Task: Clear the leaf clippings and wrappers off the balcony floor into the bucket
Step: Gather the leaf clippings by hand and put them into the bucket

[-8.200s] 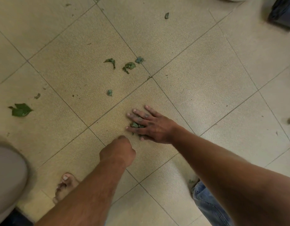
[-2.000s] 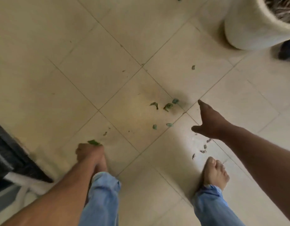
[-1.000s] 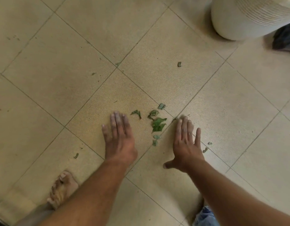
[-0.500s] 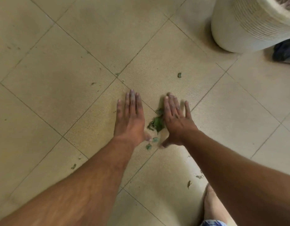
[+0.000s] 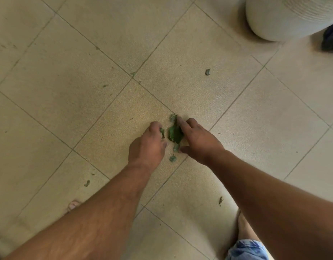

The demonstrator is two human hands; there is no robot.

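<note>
A small heap of green leaf clippings point(image 5: 174, 133) lies on the beige floor tiles, squeezed between my two hands. My left hand point(image 5: 148, 145) curls its fingers against the heap from the left. My right hand point(image 5: 197, 141) presses in from the right, fingers bent over the leaves. One scrap point(image 5: 172, 158) lies just below the heap, and a grey-green bit point(image 5: 207, 72) sits alone farther up. The white ribbed bucket point(image 5: 285, 17) stands at the top right, its opening out of view.
Tiny leaf bits lie at the lower left point(image 5: 86, 183) and lower right point(image 5: 220, 200). My bare feet point(image 5: 74, 205) and a jeans hem point(image 5: 246, 249) are at the bottom. A dark object point(image 5: 331, 38) lies beside the bucket at the right edge.
My hands went from flat and apart on the tiles to curled together, pushing the scattered clippings into one heap between them.
</note>
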